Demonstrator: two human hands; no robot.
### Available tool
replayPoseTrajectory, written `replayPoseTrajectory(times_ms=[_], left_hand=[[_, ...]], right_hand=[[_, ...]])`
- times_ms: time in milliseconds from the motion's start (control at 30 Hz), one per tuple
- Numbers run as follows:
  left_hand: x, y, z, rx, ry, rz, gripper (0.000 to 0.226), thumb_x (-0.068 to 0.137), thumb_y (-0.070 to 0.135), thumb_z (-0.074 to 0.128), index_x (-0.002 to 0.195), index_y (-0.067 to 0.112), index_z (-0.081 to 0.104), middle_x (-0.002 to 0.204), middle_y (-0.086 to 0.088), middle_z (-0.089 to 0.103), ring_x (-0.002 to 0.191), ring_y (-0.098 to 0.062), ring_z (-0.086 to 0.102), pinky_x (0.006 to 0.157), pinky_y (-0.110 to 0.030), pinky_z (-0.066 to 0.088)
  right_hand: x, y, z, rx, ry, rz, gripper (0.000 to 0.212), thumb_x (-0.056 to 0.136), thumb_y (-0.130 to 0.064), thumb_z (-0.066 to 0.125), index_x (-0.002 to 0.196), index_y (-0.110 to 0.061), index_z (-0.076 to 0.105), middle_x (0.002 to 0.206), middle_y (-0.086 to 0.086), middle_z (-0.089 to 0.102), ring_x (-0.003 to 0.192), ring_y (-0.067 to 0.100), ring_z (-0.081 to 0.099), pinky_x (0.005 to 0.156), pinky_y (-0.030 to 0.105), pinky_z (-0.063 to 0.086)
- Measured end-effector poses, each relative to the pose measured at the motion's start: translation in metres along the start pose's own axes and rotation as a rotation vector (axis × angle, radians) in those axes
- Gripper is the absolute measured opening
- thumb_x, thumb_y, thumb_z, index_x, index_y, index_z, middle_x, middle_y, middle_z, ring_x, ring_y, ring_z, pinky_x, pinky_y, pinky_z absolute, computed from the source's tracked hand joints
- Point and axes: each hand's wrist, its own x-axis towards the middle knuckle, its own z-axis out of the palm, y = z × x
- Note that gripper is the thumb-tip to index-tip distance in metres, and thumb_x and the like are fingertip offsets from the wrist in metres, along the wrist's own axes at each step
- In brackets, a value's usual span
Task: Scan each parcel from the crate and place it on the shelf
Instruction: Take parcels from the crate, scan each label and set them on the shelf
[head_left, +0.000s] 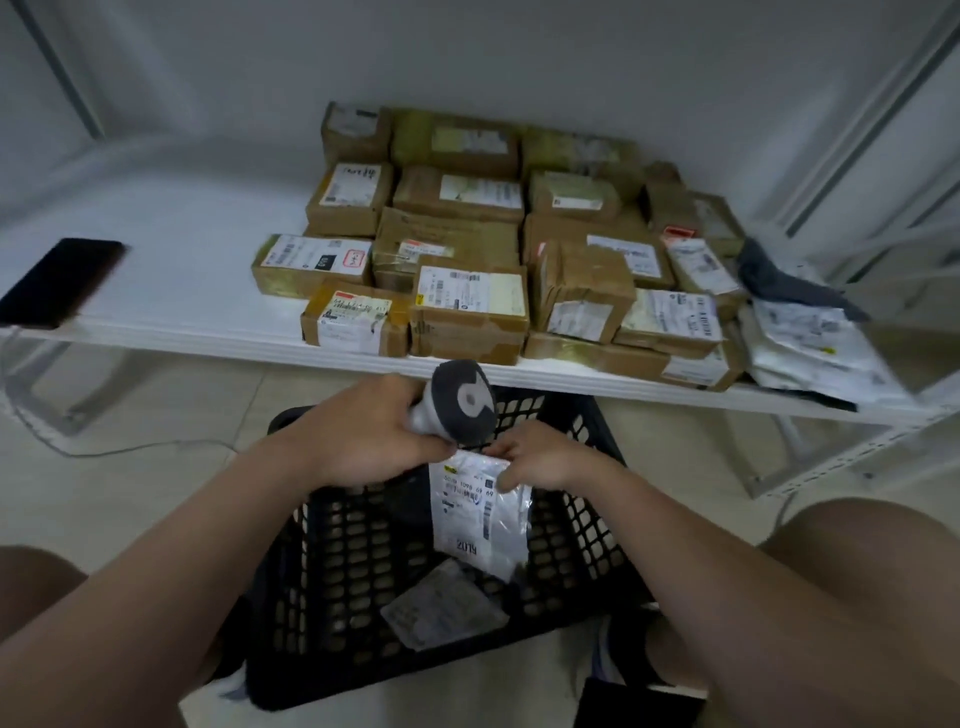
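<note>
Left grip (363, 431), right grip (540, 460), both seemingly curled

Plain white wall (519, 52) and pale tiled floor (130, 493) in dim, even light

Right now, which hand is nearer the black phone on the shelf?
Left. The left hand, gripping the scanner, is below-right of the phone; the right hand, pinching a parcel, is farther right.

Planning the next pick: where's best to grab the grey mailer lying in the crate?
Likely from above, through the open top of the crate; its mesh walls block the sides. The grey mailer lies flat and thin, so pinch its left corner.
</note>
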Motion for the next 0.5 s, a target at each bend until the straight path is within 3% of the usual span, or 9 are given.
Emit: replayPoseTrajectory(times_ms=[67, 100, 167, 267, 367, 500], left_hand=[[-0.006, 0.008, -0.001, -0.135, 0.025, 0.016, 0.02, 0.086, 0.036, 0.079, 0.103, 0.027, 0.072, 0.094, 0.006, 0.077, 0.088, -0.009, 0.071, 0.087, -0.041, 0.056], [-0.009, 0.012, -0.001, -0.204, 0.049, 0.035, 0.015, 0.087, 0.032, 0.078, 0.1, 0.027, 0.073, 0.089, 0.008, 0.077, 0.082, -0.005, 0.07, 0.084, -0.039, 0.056], [-0.013, 0.021, 0.001, -0.338, 0.098, 0.039, 0.008, 0.09, 0.025, 0.076, 0.087, 0.024, 0.069, 0.065, 0.01, 0.069, 0.058, -0.002, 0.062, 0.062, -0.03, 0.049], [-0.014, 0.023, 0.006, -0.561, 0.174, -0.011, 0.024, 0.092, 0.018, 0.074, 0.079, 0.004, 0.061, 0.055, -0.005, 0.049, 0.052, -0.022, 0.044, 0.051, -0.029, 0.034], [-0.014, 0.027, 0.007, -0.723, 0.237, -0.011, 0.03, 0.09, 0.016, 0.076, 0.093, -0.008, 0.06, 0.057, -0.008, 0.044, 0.052, -0.022, 0.039, 0.048, -0.03, 0.033], [-0.012, 0.034, 0.012, -0.882, 0.285, 0.01, 0.04, 0.075, 0.025, 0.075, 0.095, -0.008, 0.062, 0.056, -0.007, 0.043, 0.049, -0.018, 0.038, 0.045, -0.028, 0.035]], right_hand=[[-0.025, -0.017, -0.032, -0.021, 0.083, -0.026, 0.014, 0.083, -0.013, 0.08, 0.096, -0.01, 0.076, 0.09, -0.001, 0.066, 0.082, 0.017, 0.063, 0.063, 0.024, 0.044], [-0.038, -0.024, -0.046, -0.021, 0.139, -0.048, 0.013, 0.084, -0.015, 0.079, 0.096, -0.01, 0.077, 0.091, 0.001, 0.069, 0.083, 0.019, 0.064, 0.064, 0.025, 0.044], [-0.056, -0.034, -0.071, 0.012, 0.248, -0.088, 0.013, 0.084, -0.018, 0.08, 0.091, -0.008, 0.078, 0.094, 0.011, 0.073, 0.087, 0.027, 0.068, 0.071, 0.031, 0.046], [-0.073, -0.042, -0.102, 0.163, 0.366, -0.145, 0.019, 0.085, -0.015, 0.079, 0.069, -0.014, 0.069, 0.073, 0.008, 0.064, 0.07, 0.023, 0.06, 0.069, 0.034, 0.043], [-0.08, -0.045, -0.121, 0.318, 0.462, -0.163, 0.01, 0.084, -0.015, 0.081, 0.082, -0.006, 0.076, 0.081, 0.01, 0.073, 0.074, 0.024, 0.065, 0.071, 0.037, 0.047], [-0.076, -0.04, -0.128, 0.545, 0.57, -0.164, 0.045, 0.071, -0.036, 0.089, 0.097, -0.003, 0.076, 0.105, 0.025, 0.075, 0.099, 0.045, 0.073, 0.094, 0.06, 0.057]])
